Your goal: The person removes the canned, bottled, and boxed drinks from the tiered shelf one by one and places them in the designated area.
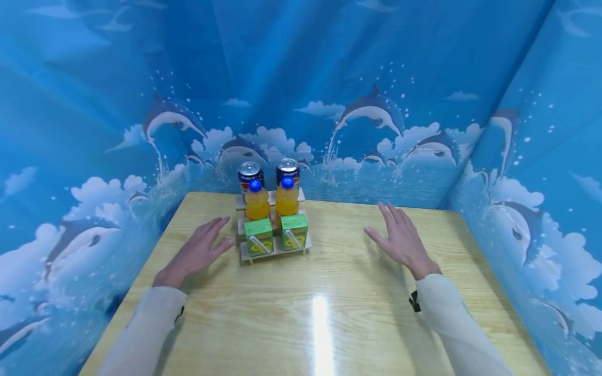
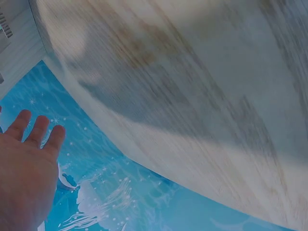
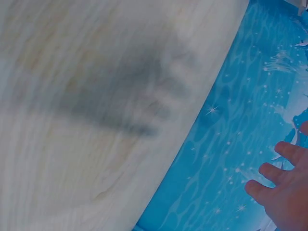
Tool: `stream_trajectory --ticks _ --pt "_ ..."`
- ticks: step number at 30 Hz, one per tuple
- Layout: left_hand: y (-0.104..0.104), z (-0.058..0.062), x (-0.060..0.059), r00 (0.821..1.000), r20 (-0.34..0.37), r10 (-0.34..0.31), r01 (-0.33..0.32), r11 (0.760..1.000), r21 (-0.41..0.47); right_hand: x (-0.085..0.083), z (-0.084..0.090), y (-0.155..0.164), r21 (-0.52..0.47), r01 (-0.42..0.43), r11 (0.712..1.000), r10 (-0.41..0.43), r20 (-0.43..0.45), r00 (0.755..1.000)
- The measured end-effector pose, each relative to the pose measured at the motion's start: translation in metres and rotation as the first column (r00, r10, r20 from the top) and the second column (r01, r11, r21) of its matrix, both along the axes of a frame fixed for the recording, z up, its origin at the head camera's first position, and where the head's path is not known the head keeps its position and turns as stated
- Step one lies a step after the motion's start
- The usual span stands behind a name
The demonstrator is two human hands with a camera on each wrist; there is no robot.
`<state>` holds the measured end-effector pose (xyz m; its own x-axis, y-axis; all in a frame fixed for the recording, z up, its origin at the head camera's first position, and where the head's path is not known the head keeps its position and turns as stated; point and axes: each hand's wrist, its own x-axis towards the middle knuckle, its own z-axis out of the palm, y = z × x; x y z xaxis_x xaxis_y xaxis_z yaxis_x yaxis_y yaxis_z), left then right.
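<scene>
Your hands hover flat over the light wooden counter (image 1: 324, 292), fingers spread, gripping nothing. Your left hand (image 1: 197, 251) sits just beside the small stepped wooden rack (image 1: 275, 249); your right hand (image 1: 400, 240) is well apart from it. On the rack, two green juice cartons (image 1: 258, 236) stand in front, two orange bottles with blue caps (image 1: 257, 201) behind them, two dark soda cans (image 1: 250, 172) farthest.

Light wooden table (image 1: 329, 292) with a glossy glare streak, blue dolphin-print backdrop (image 1: 376, 78) wrapping three sides, white clouds and sea spray printed low along the walls.
</scene>
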<state>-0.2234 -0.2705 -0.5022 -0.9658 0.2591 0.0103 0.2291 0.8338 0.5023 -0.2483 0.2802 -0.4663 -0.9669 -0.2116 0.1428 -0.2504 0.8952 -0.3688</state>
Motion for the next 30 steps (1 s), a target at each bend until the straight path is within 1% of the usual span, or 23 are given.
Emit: stream_trajectory --ticks 2,5,8,12,16,18,24,27,30 --pt "0.001 -0.001 0.0 1.0 0.013 0.006 -0.006 1.0 0.014 -0.003 0.003 -0.004 -0.014 -0.013 1.0 0.013 0.0 1.0" --pt "0.002 -0.001 -0.002 1.0 0.024 0.009 -0.01 0.999 0.036 -0.008 0.007 -0.011 -0.039 -0.021 0.999 0.021 0.023 1.0" --pt "0.002 -0.002 -0.004 1.0 0.018 0.005 -0.006 0.999 0.053 -0.013 0.011 -0.018 -0.081 -0.019 0.997 0.024 0.065 0.998" --pt "0.004 -0.001 -0.008 1.0 0.017 0.01 -0.011 0.998 0.06 -0.021 0.013 -0.03 -0.15 -0.022 0.988 0.036 0.094 0.995" --pt "0.008 0.001 -0.011 1.0 0.016 0.017 -0.018 0.998 0.065 -0.028 0.018 -0.043 -0.19 -0.041 0.981 0.058 0.082 0.995" --pt "0.008 0.0 -0.013 1.0 0.008 0.017 -0.018 0.997 0.072 -0.031 0.021 -0.049 -0.199 -0.052 0.979 0.068 0.073 0.995" --pt "0.012 -0.002 -0.018 0.999 0.015 0.03 -0.032 0.995 0.1 -0.039 0.029 -0.065 -0.223 -0.06 0.973 0.072 0.05 0.996" --pt "0.013 -0.003 -0.019 1.0 0.013 0.027 -0.029 0.993 0.117 -0.044 0.032 -0.072 -0.233 -0.059 0.971 0.07 0.039 0.997" --pt "0.014 -0.003 -0.019 1.0 0.007 0.024 -0.025 0.991 0.133 -0.048 0.036 -0.079 -0.259 -0.077 0.963 0.087 0.027 0.996"
